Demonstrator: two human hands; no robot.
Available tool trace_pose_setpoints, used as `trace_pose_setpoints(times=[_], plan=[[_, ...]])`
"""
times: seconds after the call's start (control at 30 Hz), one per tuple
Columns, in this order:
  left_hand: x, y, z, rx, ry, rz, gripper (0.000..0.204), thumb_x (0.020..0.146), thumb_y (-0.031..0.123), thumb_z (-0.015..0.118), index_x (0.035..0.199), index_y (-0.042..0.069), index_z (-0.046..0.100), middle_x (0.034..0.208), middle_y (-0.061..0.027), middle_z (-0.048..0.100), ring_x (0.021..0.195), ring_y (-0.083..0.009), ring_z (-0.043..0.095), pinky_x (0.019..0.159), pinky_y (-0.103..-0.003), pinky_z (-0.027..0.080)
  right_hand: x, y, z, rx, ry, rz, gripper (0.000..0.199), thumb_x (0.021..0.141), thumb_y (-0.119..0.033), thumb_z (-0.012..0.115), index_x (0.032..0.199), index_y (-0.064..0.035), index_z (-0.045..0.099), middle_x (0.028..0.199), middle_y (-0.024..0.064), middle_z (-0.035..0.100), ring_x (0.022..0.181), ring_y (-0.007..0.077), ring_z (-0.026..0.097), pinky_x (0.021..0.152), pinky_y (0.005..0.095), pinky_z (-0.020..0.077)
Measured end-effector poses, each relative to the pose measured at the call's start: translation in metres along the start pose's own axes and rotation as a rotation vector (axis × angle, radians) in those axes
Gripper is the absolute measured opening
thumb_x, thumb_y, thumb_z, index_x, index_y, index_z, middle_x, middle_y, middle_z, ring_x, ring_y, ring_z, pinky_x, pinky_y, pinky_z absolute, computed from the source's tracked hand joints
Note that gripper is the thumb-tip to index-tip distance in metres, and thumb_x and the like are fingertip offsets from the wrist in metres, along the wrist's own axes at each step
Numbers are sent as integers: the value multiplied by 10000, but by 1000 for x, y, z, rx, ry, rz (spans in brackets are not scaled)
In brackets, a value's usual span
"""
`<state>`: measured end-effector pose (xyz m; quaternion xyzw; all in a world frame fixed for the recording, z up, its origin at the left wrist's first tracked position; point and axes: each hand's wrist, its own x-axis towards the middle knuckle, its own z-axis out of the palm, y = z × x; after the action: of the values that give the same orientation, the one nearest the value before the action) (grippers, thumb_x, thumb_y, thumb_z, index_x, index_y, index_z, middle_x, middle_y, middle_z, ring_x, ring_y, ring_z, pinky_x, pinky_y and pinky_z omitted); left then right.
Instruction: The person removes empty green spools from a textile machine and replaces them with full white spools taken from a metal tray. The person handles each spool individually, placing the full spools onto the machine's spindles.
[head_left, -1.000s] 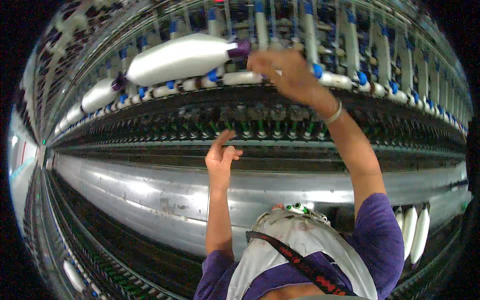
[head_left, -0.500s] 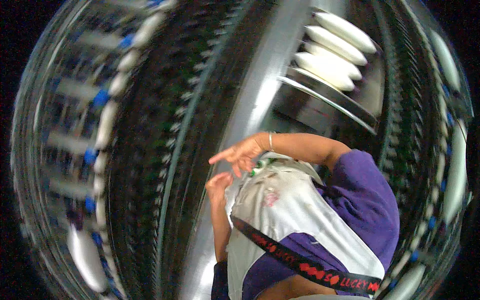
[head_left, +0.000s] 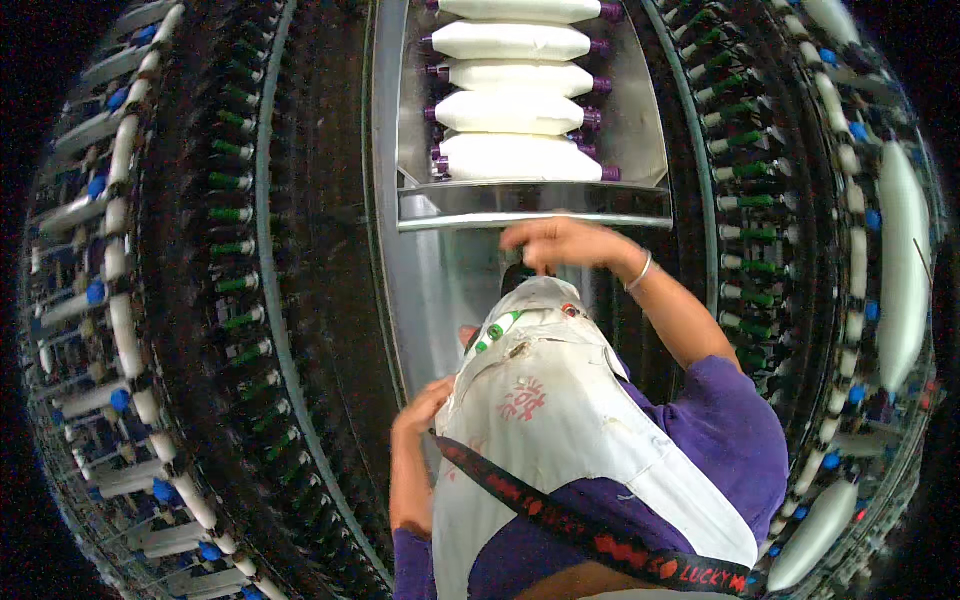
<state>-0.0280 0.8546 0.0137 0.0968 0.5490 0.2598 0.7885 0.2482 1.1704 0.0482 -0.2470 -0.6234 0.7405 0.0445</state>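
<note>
My right hand (head_left: 565, 243), slightly blurred, hovers above the apron's far end, close to the near edge of a metal cart. Its index finger stretches left while another finger points down, and nothing shows in its grasp. My left hand (head_left: 428, 402) is against the left side of the white apron (head_left: 575, 385), its fingers partly hidden by the cloth. Small green-and-white tubes (head_left: 505, 325) stick out of a fold or pocket at the apron's far end. Beyond my right hand, several large white yarn bobbins (head_left: 515, 112) with purple ends lie stacked in the cart.
The cart's steel rim (head_left: 535, 207) crosses ahead of me. Long machine frames with rows of green spindles (head_left: 232, 215) run along both sides. White bobbins (head_left: 905, 265) hang at the far right, with blue fittings (head_left: 97, 187) along the left frame too.
The view has turned, bringing the cart from upper right to straight ahead. My hands have moved apart: the right reaches farther forward, and the left sits back at the apron's side.
</note>
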Motion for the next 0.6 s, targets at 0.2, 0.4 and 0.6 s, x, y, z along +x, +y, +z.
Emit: trace_pose_setpoints(times=[0.2,0.4,0.6], plan=[[75,118,37,-130,439,445,556,950,268,661,1386,-20,473,1212,-161,662,992,-189,671,855,-328,558,79,61,-236,-1111,395,555,335,750,-214,758,1015,-13,723,966,182,720,951,354,690,824,446,548],[120,173,108,-72,381,376,477,958,223,657,1372,29,522,1224,-134,668,1095,-214,647,976,-349,493,93,215,-293,-899,-123,807,677,473,-270,957,1062,-34,719,1076,162,720,979,262,704,810,355,575],[119,188,125,-21,424,358,464,952,167,651,1374,23,522,1223,-116,668,1107,-186,629,983,-320,472,73,194,-286,-714,-288,528,848,495,-170,839,1274,-11,543,1086,198,606,971,335,587,924,442,484]])
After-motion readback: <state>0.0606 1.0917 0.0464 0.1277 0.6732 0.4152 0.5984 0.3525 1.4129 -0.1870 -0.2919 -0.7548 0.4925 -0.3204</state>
